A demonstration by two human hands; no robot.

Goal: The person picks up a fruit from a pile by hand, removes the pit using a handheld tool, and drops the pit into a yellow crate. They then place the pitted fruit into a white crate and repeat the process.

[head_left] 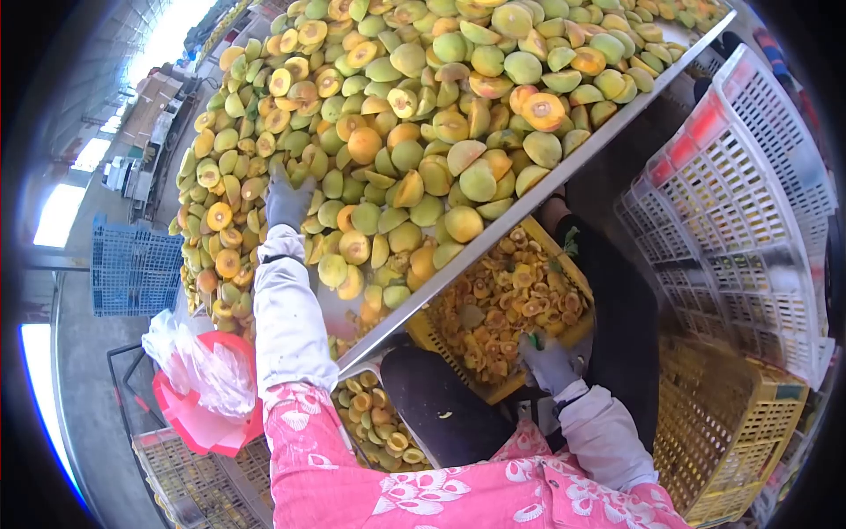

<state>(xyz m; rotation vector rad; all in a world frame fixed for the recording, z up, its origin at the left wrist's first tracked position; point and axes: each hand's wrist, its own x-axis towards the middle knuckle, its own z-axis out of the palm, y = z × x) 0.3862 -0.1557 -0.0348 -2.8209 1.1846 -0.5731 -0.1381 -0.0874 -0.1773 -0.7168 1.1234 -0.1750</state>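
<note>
A large heap of halved yellow-green fruit (423,132) covers a metal-edged table (529,198). My left hand (288,201), in a grey glove, reaches into the left part of the heap; its fingertips are among the fruit, and whether they grip a piece is hidden. My right hand (548,363), also gloved, is closed around a small green-handled tool (532,340). It is low over a yellow crate (577,331) holding orange fruit scraps (515,300), between my legs.
White crates (731,212) stand at the right above a yellow crate (727,423). A red bag with clear plastic (207,388) is at the left, near blue crates (132,269). Another container holds fruit halves (379,423) beside my leg.
</note>
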